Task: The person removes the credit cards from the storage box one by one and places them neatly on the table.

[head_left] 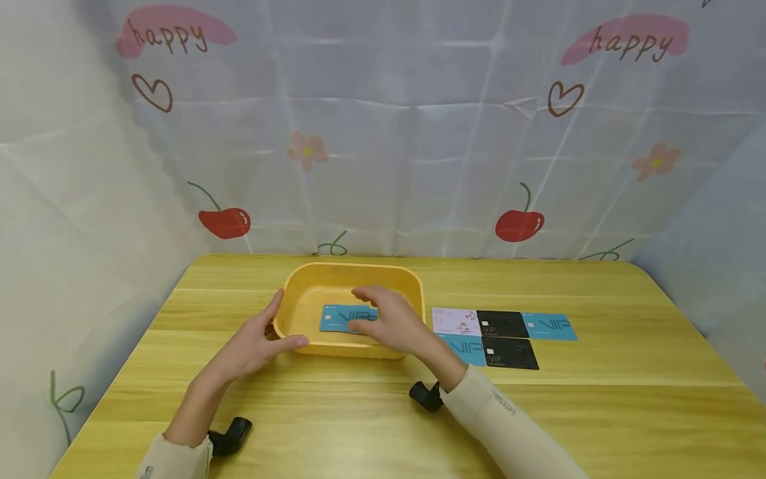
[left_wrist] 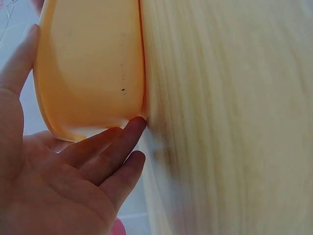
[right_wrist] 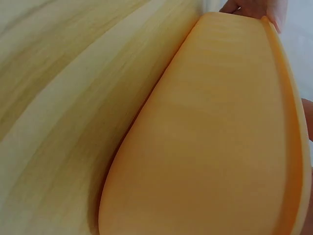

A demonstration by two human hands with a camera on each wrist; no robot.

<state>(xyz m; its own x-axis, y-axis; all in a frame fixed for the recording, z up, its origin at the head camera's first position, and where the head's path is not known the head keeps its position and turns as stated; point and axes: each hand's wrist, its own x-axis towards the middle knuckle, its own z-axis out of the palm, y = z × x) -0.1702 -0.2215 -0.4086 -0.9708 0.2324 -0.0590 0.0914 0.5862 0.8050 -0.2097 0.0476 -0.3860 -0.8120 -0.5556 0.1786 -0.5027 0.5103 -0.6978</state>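
A yellow plastic bin stands on the wooden table. Inside it lies a blue VIP card, its right part covered by my right hand. That hand hovers over the bin with thumb and fingers spread apart, the thumb overlapping the card in the head view. My left hand holds the bin's left end, thumb at the front rim and fingers along the outer wall. In the left wrist view its fingers rest against the bin's end wall.
Right of the bin, cards lie in two rows: a pale pink card, a black card and a blue card behind, another blue card and black card in front. A printed curtain hangs behind the table.
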